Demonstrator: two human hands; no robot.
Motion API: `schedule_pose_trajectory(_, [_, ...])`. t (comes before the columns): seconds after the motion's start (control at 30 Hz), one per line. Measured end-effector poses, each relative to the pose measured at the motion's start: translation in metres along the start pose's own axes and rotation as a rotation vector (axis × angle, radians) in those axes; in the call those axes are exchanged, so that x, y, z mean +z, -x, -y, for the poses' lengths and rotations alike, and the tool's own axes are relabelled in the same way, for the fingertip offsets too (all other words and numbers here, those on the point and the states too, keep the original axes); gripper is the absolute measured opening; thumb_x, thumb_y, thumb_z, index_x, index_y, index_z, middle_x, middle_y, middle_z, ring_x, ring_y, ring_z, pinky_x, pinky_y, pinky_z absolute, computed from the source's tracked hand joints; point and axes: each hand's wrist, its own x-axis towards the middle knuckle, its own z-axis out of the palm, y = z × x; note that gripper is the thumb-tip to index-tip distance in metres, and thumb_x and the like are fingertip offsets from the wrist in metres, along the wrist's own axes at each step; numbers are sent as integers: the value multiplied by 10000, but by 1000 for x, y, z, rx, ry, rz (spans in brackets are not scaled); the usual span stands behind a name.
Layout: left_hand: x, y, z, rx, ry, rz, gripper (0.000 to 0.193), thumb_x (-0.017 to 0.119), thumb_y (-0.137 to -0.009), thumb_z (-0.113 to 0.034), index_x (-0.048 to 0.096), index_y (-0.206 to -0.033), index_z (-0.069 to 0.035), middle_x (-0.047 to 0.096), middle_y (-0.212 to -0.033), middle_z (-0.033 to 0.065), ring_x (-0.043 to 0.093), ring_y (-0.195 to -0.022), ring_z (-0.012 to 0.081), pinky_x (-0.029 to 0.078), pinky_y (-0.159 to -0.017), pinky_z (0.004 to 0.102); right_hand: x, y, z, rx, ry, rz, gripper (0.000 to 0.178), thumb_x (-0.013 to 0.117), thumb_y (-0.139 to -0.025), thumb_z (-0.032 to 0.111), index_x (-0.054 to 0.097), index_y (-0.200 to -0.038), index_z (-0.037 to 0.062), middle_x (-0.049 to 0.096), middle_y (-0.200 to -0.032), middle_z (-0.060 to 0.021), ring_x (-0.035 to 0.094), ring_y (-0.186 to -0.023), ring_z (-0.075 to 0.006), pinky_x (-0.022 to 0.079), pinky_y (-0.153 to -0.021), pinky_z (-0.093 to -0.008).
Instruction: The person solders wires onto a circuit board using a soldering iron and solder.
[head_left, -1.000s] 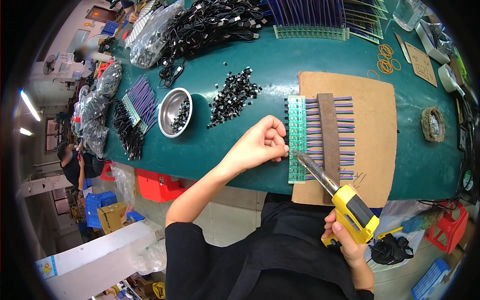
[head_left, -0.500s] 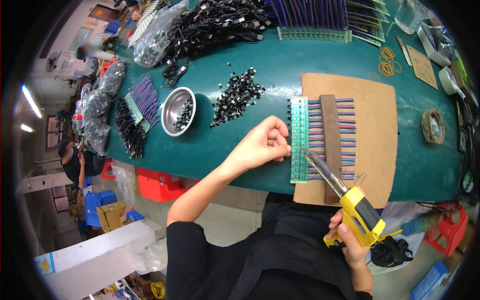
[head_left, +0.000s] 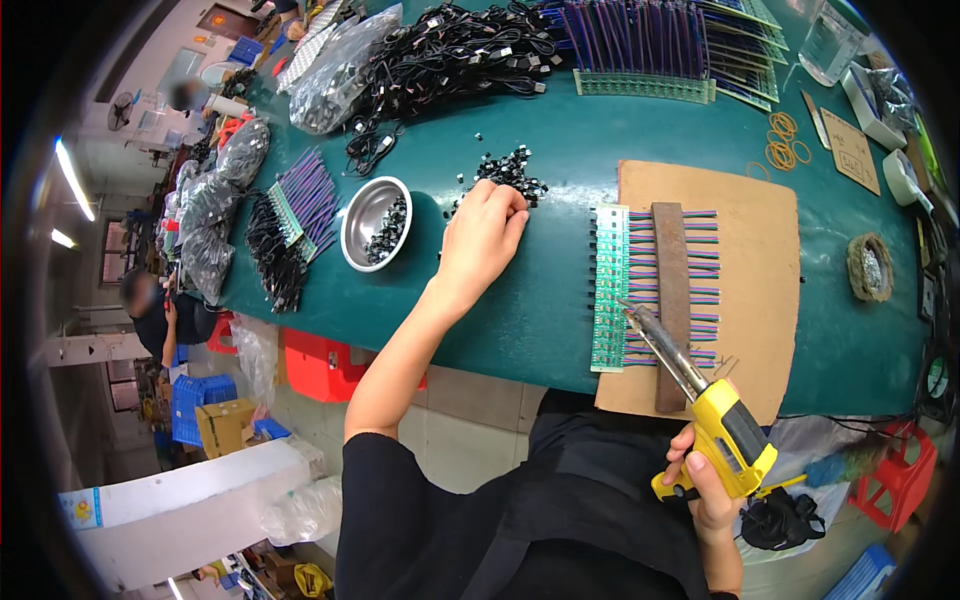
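Observation:
My right hand (head_left: 706,490) grips a yellow soldering gun (head_left: 733,437), its metal tip resting at or just over the green circuit board strip (head_left: 609,290). Multicoloured wires run rightward from that strip, under a rusty metal bar (head_left: 671,300) lying across them. Small black parts stick out along the strip's left edge. My left hand (head_left: 480,240) is over the near part of a pile of small black connectors (head_left: 512,172), fingers curled together. Whatever its fingertips pinch is hidden. Left of it stands a metal bowl (head_left: 352,240) with more black connectors inside.
Under the board lies a cardboard sheet (head_left: 765,300). Black cables (head_left: 450,60) and wired boards (head_left: 645,88) crowd the far side. Rubber bands (head_left: 783,142) and a round tin (head_left: 868,266) lie to the right. Another person (head_left: 150,310) is far left.
My left hand has moved from the board's left edge, left and away from me, to the connector pile. The soldering gun has stayed at the board. The view has shifted slightly.

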Motion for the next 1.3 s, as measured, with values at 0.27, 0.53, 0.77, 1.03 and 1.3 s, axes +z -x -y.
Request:
schedule_pose_trajectory(0.27, [-14,16,-36,-313,739,276,83,558,-890,-85,554,-935,-16,598,-830,56,583,-714,102,473,-643,235,-2,-1,3,-12,12,-12,388,564,-808,80,469,-1161,-53,566,-890,-152,589,-725,-174,530,-540,-263])
schedule_pose_trajectory(0.53, [-18,46,-54,-518,1113,555,138,580,-875,-63,559,-973,33,622,-867,94,610,-757,120,508,-686,246,0,-1,5,15,23,38,458,556,-805,90,434,-1224,-48,565,-943,-174,586,-821,-208,541,-556,-275])
schedule_pose_trajectory(0.77, [-7,52,-59,-422,997,479,125,582,-876,-66,532,-970,0,608,-856,69,594,-758,100,494,-678,232,-1,0,3,29,24,52,513,558,-810,83,385,-1275,-47,561,-942,-175,583,-822,-204,546,-566,-278])
schedule_pose_trajectory(1.03, [-1,41,-54,-543,1180,651,285,649,-806,-26,431,-988,-44,608,-757,55,560,-639,80,458,-579,207,-4,1,-1,75,52,69,432,565,-818,76,438,-1211,-49,576,-868,-137,584,-658,-158,525,-548,-275])
schedule_pose_trajectory(1.3, [0,37,-55,-546,1172,677,296,654,-798,-18,421,-977,-46,607,-729,56,560,-609,82,453,-554,204,2,-2,1,84,62,49,392,580,-813,73,470,-1171,-44,584,-844,-130,587,-620,-149,523,-539,-272])
